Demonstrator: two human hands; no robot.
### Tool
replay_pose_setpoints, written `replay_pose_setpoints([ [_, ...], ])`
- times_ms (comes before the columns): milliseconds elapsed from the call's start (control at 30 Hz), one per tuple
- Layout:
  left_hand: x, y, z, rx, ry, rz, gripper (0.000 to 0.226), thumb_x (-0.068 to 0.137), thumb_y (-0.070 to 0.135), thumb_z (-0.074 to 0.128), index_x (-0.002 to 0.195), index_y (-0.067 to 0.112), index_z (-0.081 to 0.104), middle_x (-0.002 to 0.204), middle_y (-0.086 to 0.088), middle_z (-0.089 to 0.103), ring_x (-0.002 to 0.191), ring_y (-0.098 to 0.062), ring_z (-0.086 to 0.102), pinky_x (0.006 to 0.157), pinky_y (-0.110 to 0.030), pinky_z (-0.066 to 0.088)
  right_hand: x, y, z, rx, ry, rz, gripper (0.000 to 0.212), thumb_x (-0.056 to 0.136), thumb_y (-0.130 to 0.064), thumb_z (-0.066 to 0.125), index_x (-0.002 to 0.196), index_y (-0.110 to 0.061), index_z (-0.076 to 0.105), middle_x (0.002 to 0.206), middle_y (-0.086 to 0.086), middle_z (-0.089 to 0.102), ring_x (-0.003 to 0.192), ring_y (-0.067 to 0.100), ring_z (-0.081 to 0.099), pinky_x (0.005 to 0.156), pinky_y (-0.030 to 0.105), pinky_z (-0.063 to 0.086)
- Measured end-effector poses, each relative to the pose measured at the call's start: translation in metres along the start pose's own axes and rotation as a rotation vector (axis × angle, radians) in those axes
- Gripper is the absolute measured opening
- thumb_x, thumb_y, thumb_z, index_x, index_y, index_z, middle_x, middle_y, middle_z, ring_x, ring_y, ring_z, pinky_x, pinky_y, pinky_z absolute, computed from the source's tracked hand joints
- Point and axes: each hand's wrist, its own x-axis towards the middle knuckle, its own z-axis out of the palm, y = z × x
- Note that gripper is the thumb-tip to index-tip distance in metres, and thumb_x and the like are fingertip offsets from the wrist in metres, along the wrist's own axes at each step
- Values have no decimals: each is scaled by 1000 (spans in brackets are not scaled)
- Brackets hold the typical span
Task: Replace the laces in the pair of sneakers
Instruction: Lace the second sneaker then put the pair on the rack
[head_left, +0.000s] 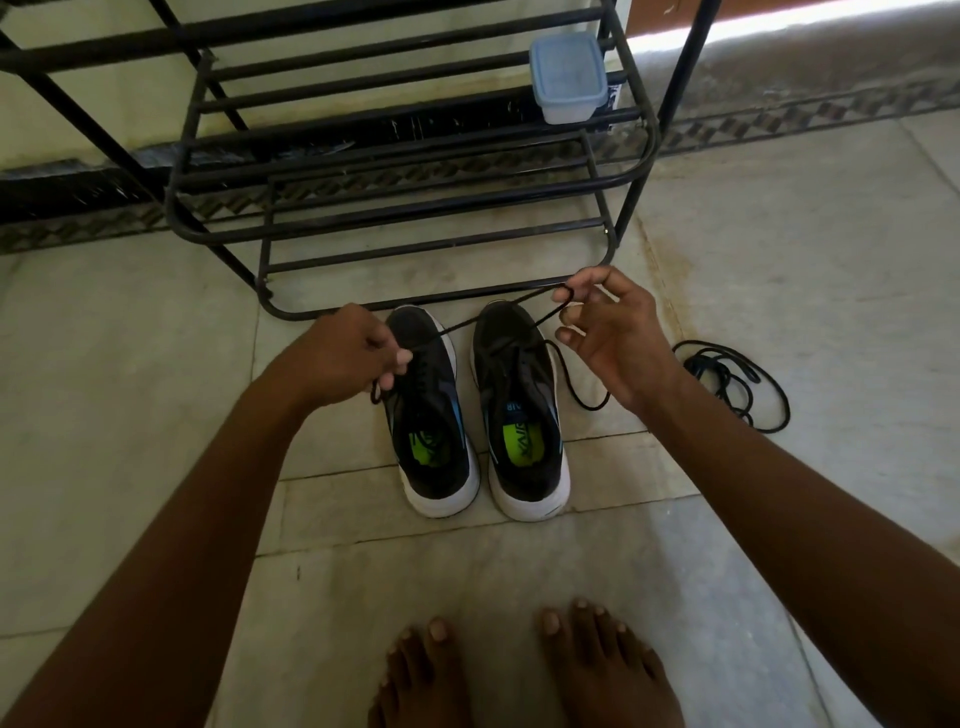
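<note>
1. We find a pair of dark sneakers standing side by side on the tiled floor (779, 260), toes toward a black metal shoe rack (410, 208): the left sneaker (434, 415) and the right sneaker (524, 410), heels nearest the person's bare feet.

2. The left hand (343, 358) has its fingers (400, 358) curled narrowly, pinching a black lace (498, 309) over the left sneaker's eyelet area. A short tail of lace hangs below that hand.

3. The right hand (613, 332) pinches the same lace between thumb and forefinger above the toe of the right sneaker; its other fingers are loosely spread. From this pinch the lace drops in a slack loop beside the right sneaker to the floor.

4. The lace runs taut between the two hands. We judge it is held so to straighten it and find its ends or middle before threading; whether it is fixed in any eyelet cannot be told.

5. The left sneaker appears laced; the right sneaker's tongue area looks open and loose. We judge the right sneaker is the one in hand.

6. A second black lace (737, 384) lies coiled on the floor, well right of the sneakers, apart from both hands. Whether it is old or new cannot be told.

7. A lidded plastic container (569, 78) sits on the rack's shelf, not involved.
</note>
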Motion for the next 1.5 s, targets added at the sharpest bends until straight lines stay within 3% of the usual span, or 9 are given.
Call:
replay_pose_setpoints([
  [133,-1,14,9,-295,12,55,27,103,26,59,90,9,76,68,-1,68,54,-7,56,52,-19,43,-6,10,4,-283,133,-72,27,85,0,74,109,-3,63,119,12,67,110,25,67,87,43,60],
  [233,2,31,18,-503,51,117,28,104,24,57,96,5,76,71,-3,67,57,-10,56,49,-20,42,-18,19,16,-515,176,-143,18,91,-15,74,104,-5,66,106,6,69,92,14,70,79,37,61],
  [433,6,54,32,-726,49,134,28,106,17,54,100,-1,74,75,-8,65,64,-17,56,54,-23,44,-38,36,33,-581,-186,-82,23,99,-22,65,116,-7,70,107,11,74,104,26,70,93,39,57],
  [600,8,52,36,-800,107,106,28,106,16,53,100,-2,74,76,-8,66,65,-17,57,56,-24,45,-40,41,38,-610,-246,-100,18,95,-10,68,108,2,70,89,13,76,88,26,74,92,41,58],
  [833,14,38,47,-614,309,63,24,105,20,55,95,6,72,72,-3,67,53,-7,57,49,-22,43,-36,30,17,-640,-190,-136,21,98,0,59,116,2,70,87,10,76,78,26,74,80,27,58],
  [967,13,36,58,-219,449,143,26,99,32,64,123,20,64,101,1,68,82,-7,66,75,-27,55,-35,27,11,-785,-151,-250,16,95,-3,66,108,-4,76,89,2,75,71,15,72,71,25,57],
  [1100,5,45,64,-275,154,400,42,99,33,65,139,26,54,108,11,74,106,-2,67,90,-25,49,-36,22,16,-855,-62,-410,14,90,-5,74,102,-8,80,88,3,68,71,14,68,66,21,56],
  [1367,5,42,78,-258,159,414,17,90,8,75,104,17,74,85,4,72,78,-10,71,80,-38,62,-44,27,12,-811,122,-382,17,87,-8,77,103,-11,71,90,-2,73,83,12,72,77,27,60],
  [1500,6,39,83,-359,192,365,14,96,3,66,96,15,75,81,0,74,73,-12,74,76,-33,61,-46,35,-23,-1134,290,-283,17,87,-10,70,104,-12,69,96,2,69,83,13,66,74,28,57],
])
